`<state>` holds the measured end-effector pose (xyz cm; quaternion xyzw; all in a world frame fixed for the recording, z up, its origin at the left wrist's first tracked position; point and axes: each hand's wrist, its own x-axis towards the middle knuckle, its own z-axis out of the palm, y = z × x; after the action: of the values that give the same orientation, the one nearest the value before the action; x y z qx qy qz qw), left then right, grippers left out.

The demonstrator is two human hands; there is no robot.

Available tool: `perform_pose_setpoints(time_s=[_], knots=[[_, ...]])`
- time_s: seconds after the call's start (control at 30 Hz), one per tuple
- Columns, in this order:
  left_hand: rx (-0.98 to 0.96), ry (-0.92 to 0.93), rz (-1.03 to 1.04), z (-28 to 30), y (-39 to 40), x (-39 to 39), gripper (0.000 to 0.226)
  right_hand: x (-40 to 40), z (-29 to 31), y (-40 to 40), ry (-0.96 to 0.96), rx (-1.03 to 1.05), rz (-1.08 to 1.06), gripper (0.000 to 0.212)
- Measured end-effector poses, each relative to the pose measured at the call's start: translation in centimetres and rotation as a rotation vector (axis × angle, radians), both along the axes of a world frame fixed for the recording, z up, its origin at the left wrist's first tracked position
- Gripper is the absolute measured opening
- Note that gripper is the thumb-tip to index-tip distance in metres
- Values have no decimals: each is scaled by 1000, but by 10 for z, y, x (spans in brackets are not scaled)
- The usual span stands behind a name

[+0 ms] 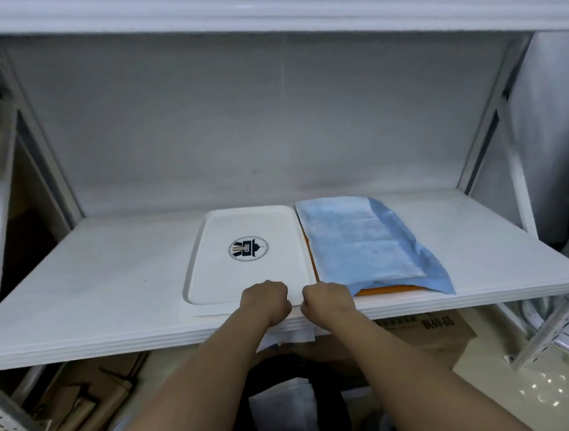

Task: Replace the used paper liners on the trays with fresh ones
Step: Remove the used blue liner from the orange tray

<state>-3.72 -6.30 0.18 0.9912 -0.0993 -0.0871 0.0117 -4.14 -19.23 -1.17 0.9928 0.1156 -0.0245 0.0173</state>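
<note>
Black bin [289, 369], cardboard box [438, 332], blue liner [364, 242]

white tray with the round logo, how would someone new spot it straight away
Look at the white shelf: two things lie side by side near its front edge. The white tray is the left one, with both hands at its near rim. It carries a dark round logo, while its neighbour is covered by a blue paper liner.
</note>
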Motion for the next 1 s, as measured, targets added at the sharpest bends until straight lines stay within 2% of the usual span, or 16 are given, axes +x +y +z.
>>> perform_pose_setpoints(time_s=[0.1,0.4,0.57,0.73,0.87,1.0], knots=[[4,-41,7,15,-12,3,27,3,16,-13,-22,-17,-32,21],[-13,-111,5,40,-51,15,27,18,36,-55,-87,4,-146,25],[-50,-113,-5,40,-71,24,23,27,38,-79,-58,-1,-195,11],[-84,-77,-20,34,-96,39,24,41,29,-111,-37,-13,-244,7],[-134,-36,-39,24,-113,50,30,52,16,-135,-43,-18,-248,18],[-124,12,-84,6,-122,60,49,60,2,-153,-28,6,-235,27]])
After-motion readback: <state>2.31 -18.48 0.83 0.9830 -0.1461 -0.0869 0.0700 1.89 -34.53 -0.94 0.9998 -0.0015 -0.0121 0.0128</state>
